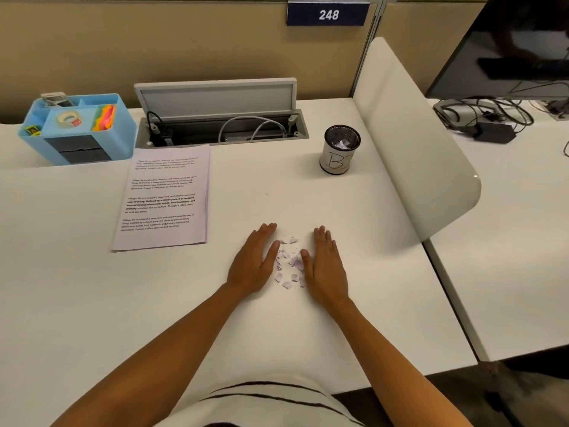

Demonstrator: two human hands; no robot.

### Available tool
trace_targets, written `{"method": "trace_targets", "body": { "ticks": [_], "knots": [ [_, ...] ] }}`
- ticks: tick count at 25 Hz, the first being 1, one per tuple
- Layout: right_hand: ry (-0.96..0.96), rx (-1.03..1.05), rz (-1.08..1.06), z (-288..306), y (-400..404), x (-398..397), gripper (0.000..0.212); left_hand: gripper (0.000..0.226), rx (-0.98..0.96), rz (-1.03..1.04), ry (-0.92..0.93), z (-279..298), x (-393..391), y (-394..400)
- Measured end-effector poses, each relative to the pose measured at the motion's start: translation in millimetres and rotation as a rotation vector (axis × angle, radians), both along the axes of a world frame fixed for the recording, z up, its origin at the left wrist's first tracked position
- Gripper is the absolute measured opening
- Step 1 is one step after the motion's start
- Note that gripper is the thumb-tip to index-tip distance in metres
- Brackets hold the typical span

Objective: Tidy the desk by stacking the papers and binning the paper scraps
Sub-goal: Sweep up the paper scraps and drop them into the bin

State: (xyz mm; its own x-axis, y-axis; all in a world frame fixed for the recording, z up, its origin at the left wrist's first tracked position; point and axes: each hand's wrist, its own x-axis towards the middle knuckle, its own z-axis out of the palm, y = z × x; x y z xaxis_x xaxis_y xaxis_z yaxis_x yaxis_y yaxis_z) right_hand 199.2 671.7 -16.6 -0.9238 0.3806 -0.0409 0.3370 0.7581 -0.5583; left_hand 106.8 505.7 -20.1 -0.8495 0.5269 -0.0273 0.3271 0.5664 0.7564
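Several small torn paper scraps (288,261) lie in a loose heap on the white desk (77,288), between my two hands. My left hand (254,261) lies flat on the desk just left of the heap, fingers straight. My right hand (324,266) lies flat just right of it, its thumb touching the scraps. A neat stack of printed papers (164,197) sits further left. The bin, a small black mesh cup with a white label (338,154), stands behind the hands to the right, with some scraps inside.
A blue desk organiser (77,129) with tape and sticky notes stands at the back left. An open cable hatch (221,118) sits behind the papers. A white divider panel (409,140) rises on the right, with a monitor (517,47) and cables beyond it.
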Motion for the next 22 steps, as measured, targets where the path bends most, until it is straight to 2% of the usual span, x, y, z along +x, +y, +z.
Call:
{"method": "trace_targets", "body": {
  "ticks": [6, 9, 11, 13, 15, 19, 22],
  "knots": [
    [-0.040, -0.115, 0.209, 12.2, -1.8, -18.1, 0.056, 0.053, 0.050, 0.027, -0.037, 4.8, -2.4, 3.0],
    [-0.100, -0.131, 0.381, 22.4, 13.4, -13.4, 0.050, 0.066, 0.058, -0.130, -0.123, 11.6, 0.9, 4.6],
    [-0.158, -0.110, 0.442, 26.7, 24.4, -9.3, 0.047, 0.076, -0.012, -0.237, -0.161, 15.4, 3.6, 6.3],
    [-0.195, -0.061, 0.469, 27.2, 30.8, -5.7, 0.046, 0.082, -0.098, -0.248, -0.147, 18.8, 7.3, 12.6],
    [-0.173, 0.000, 0.454, 26.9, 29.0, -2.1, 0.048, 0.077, -0.178, -0.240, -0.096, 21.7, 10.4, 21.1],
    [-0.021, 0.056, 0.357, 28.8, 19.8, 4.2, 0.043, 0.044, -0.262, -0.207, 0.024, 27.9, 14.2, 30.9],
    [-0.015, 0.083, 0.341, 31.9, 14.2, 3.5, 0.037, 0.037, -0.338, -0.208, 0.076, 31.7, 16.9, 31.6]
  ]
}}
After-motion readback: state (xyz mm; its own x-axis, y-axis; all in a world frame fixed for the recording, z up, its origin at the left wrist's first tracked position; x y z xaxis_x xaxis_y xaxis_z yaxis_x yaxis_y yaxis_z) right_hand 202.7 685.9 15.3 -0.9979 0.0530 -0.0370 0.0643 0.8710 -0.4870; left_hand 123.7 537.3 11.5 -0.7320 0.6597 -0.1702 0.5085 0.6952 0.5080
